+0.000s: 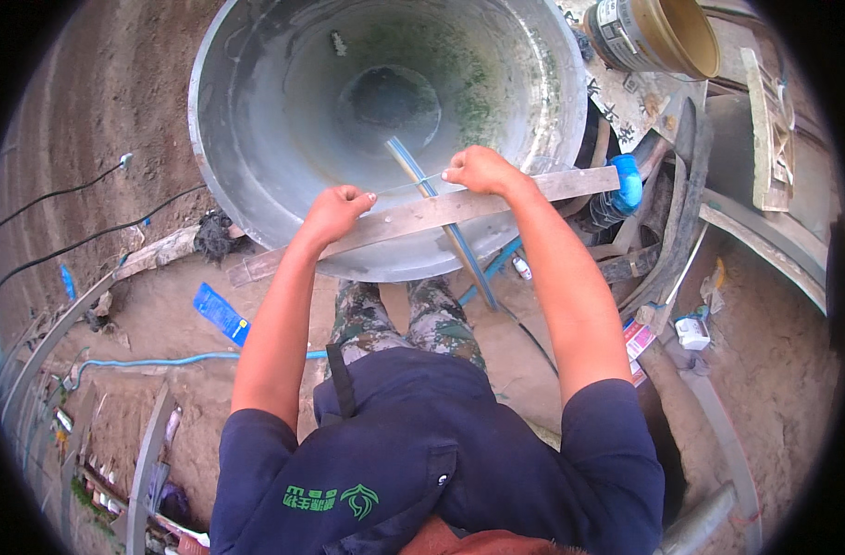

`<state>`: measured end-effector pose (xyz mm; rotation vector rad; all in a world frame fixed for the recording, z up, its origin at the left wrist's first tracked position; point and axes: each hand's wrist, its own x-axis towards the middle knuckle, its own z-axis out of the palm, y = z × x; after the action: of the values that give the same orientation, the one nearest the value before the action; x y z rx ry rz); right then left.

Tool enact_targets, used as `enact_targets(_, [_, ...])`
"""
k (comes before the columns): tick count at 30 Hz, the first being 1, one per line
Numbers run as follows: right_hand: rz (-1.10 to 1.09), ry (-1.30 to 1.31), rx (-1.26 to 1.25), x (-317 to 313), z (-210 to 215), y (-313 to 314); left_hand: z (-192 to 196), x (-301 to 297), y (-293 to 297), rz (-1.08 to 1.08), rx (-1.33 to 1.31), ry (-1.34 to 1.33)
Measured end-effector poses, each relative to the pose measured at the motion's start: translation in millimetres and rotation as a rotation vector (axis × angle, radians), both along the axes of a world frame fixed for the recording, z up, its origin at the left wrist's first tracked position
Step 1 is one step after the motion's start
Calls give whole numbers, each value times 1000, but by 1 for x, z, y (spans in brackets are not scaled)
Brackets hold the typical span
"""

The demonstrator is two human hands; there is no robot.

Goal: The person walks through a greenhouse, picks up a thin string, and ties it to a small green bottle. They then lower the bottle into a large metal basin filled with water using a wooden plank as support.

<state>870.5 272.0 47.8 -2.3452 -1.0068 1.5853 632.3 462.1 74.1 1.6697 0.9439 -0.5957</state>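
Your left hand (334, 208) sits just left of the frame's centre, fingers curled down onto the plank (422, 215), a long pale wooden strip that runs from the lower left at the basin's rim up to the right, lying across the mouth of the basin (256, 120). Your right hand (478, 171) is a little higher and to the right, closed with the fingers folded under, resting on the same plank; whether it grips the wood itself or only what runs between the hands you cannot tell. A thin pale string (406, 185) stretches taut from your left fingertips to your right fist, just above the plank. The hands are apart, one at each end of the string. The basin fills the upper middle of the frame, a big grey metal bowl with a dark round hollow at its bottom and green smears on its right wall. A blue hose (441, 213) comes out of the bowl, passes under the plank between your hands and runs down toward your knees. A blue-capped bottle (626, 185) lies at the plank's right end. A tan bucket (663, 37) lies in the upper right corner, and black cables (71, 217) cross the soil at the left
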Motion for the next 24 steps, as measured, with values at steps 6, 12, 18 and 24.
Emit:
enact_targets(6, [-977, 711, 333, 9, -1, -6, -33, -6, -16, 757, -531, -248])
enact_targets(12, [-1597, 1010, 411, -12, -28, 21, -46, 28, -34, 1231, -973, -427])
enact_targets(18, [-1539, 541, 232, 5, -71, 26, -67, 35, -16, 1061, -725, -190])
enact_targets(24, [-1524, 385, 151, -6, -90, 33, -85, 26, -10, 1224, -760, -72])
